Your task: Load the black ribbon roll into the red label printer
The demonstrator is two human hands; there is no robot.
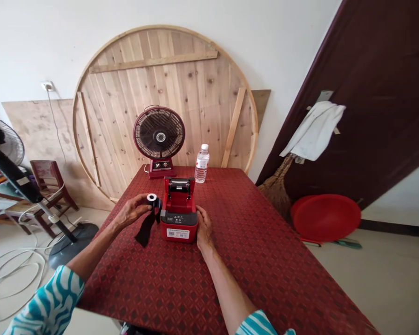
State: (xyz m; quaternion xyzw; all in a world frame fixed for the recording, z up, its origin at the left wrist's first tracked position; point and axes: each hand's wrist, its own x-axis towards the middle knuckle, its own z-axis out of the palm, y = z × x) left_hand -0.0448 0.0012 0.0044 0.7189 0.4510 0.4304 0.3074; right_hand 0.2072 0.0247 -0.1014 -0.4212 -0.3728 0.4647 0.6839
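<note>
A small red and black label printer (179, 221) stands on the patterned red table (251, 242), its lid tipped up at the back and its inside showing. My left hand (134, 210) pinches a small roll of black ribbon (154, 201) with a white core, just left of the printer. A loose black tail of the ribbon hangs down from the roll toward the table. Against the printer's right side, my right hand (204, 228) is wrapped with its fingers partly hidden behind the casing. A white label is stuck on the printer's front.
Behind the printer stand a dark red table fan (159, 135) and a water bottle (201, 164). A large round wooden board (164, 83) leans on the wall. To the left are a standing fan (24, 181) and coiled cable; to the right, a broom (279, 188) and red basin (325, 217).
</note>
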